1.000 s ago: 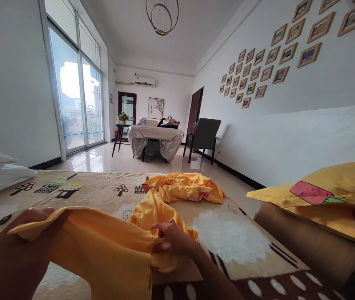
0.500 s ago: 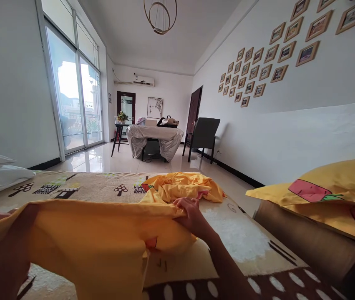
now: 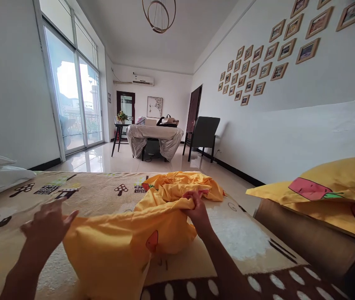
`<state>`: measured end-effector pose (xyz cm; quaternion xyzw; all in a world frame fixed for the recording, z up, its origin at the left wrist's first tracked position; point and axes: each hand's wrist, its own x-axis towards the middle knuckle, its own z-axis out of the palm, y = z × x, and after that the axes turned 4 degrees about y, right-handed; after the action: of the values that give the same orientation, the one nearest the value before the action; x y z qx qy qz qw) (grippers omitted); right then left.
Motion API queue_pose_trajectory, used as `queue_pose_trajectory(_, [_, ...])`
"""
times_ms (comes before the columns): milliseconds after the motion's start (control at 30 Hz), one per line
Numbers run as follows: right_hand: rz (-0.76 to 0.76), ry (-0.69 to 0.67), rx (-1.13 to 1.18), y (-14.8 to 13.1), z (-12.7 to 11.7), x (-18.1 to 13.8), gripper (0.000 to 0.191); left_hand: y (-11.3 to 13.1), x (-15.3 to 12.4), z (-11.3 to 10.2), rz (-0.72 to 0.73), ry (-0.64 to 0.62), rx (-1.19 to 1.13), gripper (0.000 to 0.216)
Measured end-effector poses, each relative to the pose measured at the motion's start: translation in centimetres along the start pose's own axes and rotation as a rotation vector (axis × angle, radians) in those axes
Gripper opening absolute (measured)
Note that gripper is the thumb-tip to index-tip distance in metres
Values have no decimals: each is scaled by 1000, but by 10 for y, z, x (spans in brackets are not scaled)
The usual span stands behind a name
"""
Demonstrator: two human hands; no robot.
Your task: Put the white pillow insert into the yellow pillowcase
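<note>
While the right hand [image 3: 197, 207] pinches the yellow cloth [image 3: 124, 246], the left hand's [image 3: 47, 225] grip lies released beside it.

One yellow cloth [image 3: 124, 246] lies on one bed [image 3: 240, 241], with two hands (both bare), one yellow pillow [image 3: 336, 187], one chair [image 3: 204, 133] and many wall pictures.
</note>
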<state>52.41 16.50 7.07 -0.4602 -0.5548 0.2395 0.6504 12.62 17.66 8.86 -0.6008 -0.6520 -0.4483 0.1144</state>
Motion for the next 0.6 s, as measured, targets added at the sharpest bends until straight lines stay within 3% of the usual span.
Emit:
queue_pose_trajectory(100, [-41, -175, 91, -11, 15, -18, 44, 51, -24, 3, 234, -64, -93, 47])
queue_pose_trajectory(267, [-100, -370, 147, -34, 30, -51, 58, 127, -76, -3, 593, -400, -347, 48])
queue_pose_trajectory(333, [-119, -386, 138, -40, 31, -59, 56, 140, -87, -4, 628, -485, -399, 44])
queue_pose_trajectory(467, [-164, -379, 83, -40, 31, -64, 51, 142, -90, -1, 560, -520, -454, 12])
queue_pose_trajectory(600, [-178, -377, -13, -34, 32, -64, 51, 138, -88, 0, 518, -552, -502, 9])
